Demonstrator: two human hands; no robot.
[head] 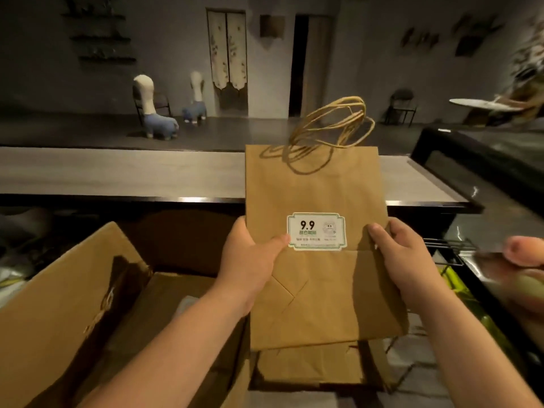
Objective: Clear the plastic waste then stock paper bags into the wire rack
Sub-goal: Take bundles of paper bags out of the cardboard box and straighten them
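Paper bags (pixel 321 189), label (pixel 316 231) "9.9", between both hands (pixel 323 260)

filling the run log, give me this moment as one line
left hand: grips bags | right hand: grips bags | bags: flat stack, upright, above box | rack: at right, not yet stocked

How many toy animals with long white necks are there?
2. One blue-bodied, white-necked plush animal stands on the far floor, left; another stands right of it, by the curtained doorway. More may be hidden.
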